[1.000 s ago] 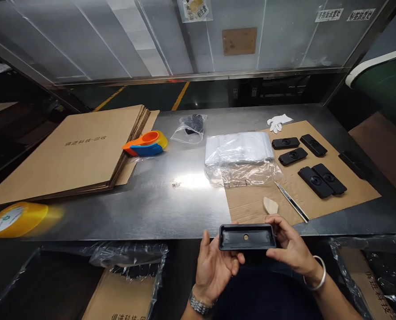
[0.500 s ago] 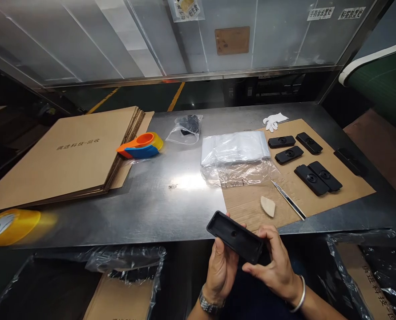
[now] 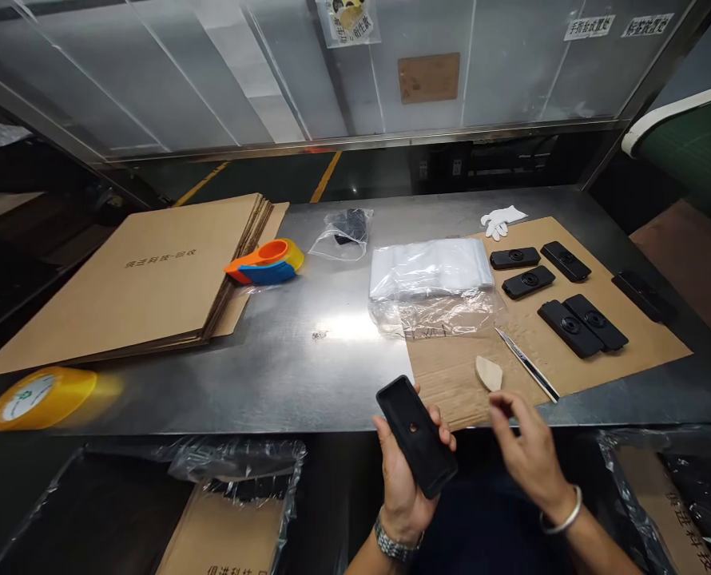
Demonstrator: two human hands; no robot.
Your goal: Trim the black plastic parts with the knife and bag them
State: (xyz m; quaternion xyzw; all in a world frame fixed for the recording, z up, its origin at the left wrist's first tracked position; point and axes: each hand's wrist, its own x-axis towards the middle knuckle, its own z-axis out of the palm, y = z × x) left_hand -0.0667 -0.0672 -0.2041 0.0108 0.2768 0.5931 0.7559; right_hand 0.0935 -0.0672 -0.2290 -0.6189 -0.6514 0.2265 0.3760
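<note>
My left hand (image 3: 404, 487) is wrapped around a black rectangular plastic housing (image 3: 416, 443), its hollow side facing up. A small hole shows in the floor of the housing. My right hand (image 3: 529, 451) is off the housing, just below a beige wedge-shaped piece (image 3: 488, 374) at the table's front edge. Its fingers are loosely bent and apart from the thumb, with nothing visible between them. A slim craft knife (image 3: 528, 364) lies to the right of the wedge. Several similar black housings (image 3: 529, 281) lie on a cardboard sheet (image 3: 637, 351).
Clear plastic bags (image 3: 430, 271) lie mid-table, a white glove (image 3: 502, 221) behind. Leftward are a bagged black item (image 3: 351, 227), tape dispenser (image 3: 265, 263), cardboard stack (image 3: 176, 279) and yellow tape roll (image 3: 41, 398). Plastic-lined boxes (image 3: 295, 471) stand below the table's front edge.
My right hand has let go of the housing and moved right, toward the wedge-shaped piece. The housing, now in my left hand alone, has turned more upright. The view has shifted slightly left.
</note>
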